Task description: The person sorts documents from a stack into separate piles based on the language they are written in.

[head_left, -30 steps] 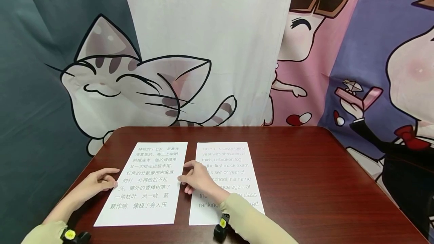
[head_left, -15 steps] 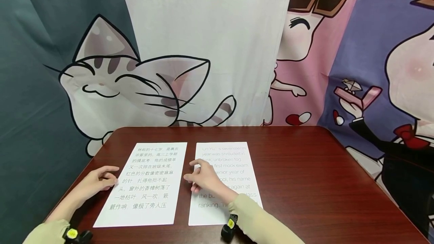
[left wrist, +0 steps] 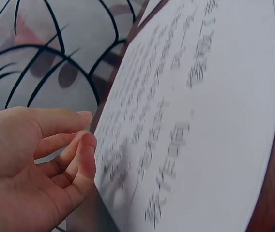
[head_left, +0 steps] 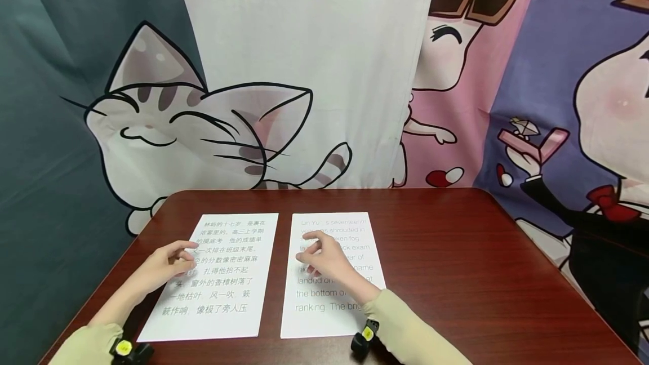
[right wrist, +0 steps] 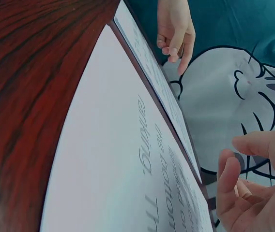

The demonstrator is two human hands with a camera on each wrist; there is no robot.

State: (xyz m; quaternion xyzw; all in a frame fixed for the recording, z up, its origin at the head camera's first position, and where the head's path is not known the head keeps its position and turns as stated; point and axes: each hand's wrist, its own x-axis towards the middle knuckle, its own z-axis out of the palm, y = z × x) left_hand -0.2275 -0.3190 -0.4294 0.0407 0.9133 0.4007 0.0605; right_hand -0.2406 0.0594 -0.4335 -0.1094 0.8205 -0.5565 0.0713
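Both hands have shifted toward the upper right in the head view: the right hand (head_left: 327,258) now sits well over the English-text sheet (head_left: 316,297), and the left hand (head_left: 164,266) over the left edge of the Chinese-text sheet (head_left: 223,277). The sheets lie side by side at lower center, a narrow strip of the reddish-brown wood-grain table (head_left: 466,263) between them. Each hand's fingers are loosely bent and hold nothing. Across the upper frame hangs a printed cloth backdrop (head_left: 380,72), slate at left, white in the middle, pink and violet-blue at right, with a striped cartoon cat (head_left: 147,139) at left.

Seen from the left wrist, the left hand fills the lower left, its relaxed fingertips beside the Chinese-text sheet's edge; whether they touch cannot be told. Table shows along the right border, the backdrop at upper left.

From the right wrist, the right hand's fingers curve loosely at lower right, the English-text sheet spans the center, the left hand appears at top, and dark wood grain fills the left.
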